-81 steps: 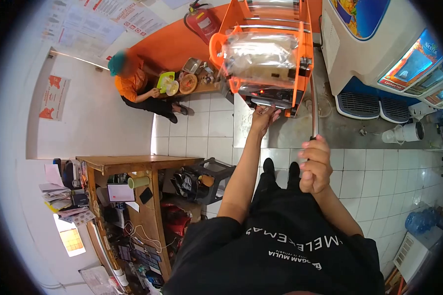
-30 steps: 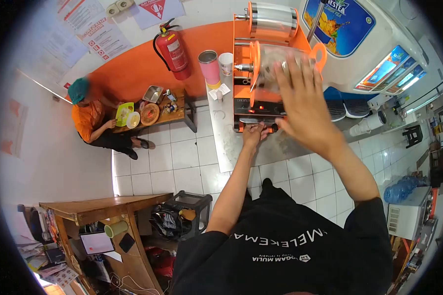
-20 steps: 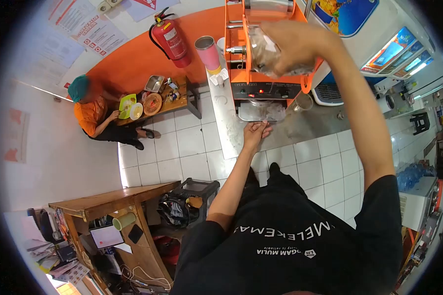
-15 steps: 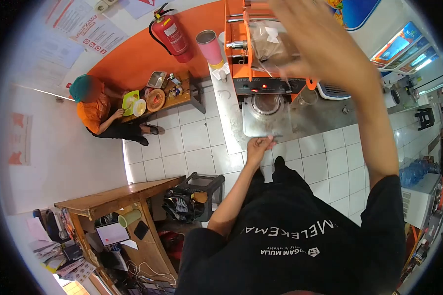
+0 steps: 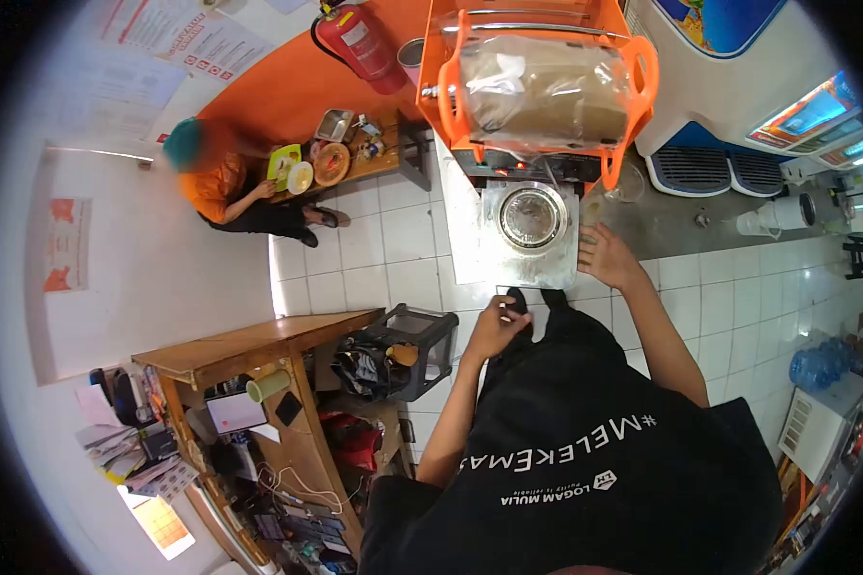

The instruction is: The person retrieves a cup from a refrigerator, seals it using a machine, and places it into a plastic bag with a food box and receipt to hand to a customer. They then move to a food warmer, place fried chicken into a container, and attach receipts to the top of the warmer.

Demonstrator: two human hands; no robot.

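A metal slide tray [image 5: 494,265] sticks out from the front of an orange cup sealing machine [image 5: 434,101]. Set in the tray is a round ring [image 5: 531,215] with a shiny, clear-looking surface inside it. My right hand [image 5: 609,257] is at the tray's right edge, fingers stretched out and slightly spread. Just in front of the tray, my left hand [image 5: 497,328] hangs with its fingers loosely curled and apart, holding nothing. A roll of clear film [image 5: 556,91] lies across the machine's top between orange brackets.
A clear cup [image 5: 628,182] stands on the counter right of the machine. At the left, a person in orange [image 5: 222,187] works at a low wooden bench [image 5: 393,153]. A grey stool [image 5: 431,350] with a black bag on it stands behind my left arm, beside a wooden desk [image 5: 259,335].
My right hand has come down from above the machine to the tray's right side. My left hand has left the tray's front edge. The view has shifted, showing the film roll fully.
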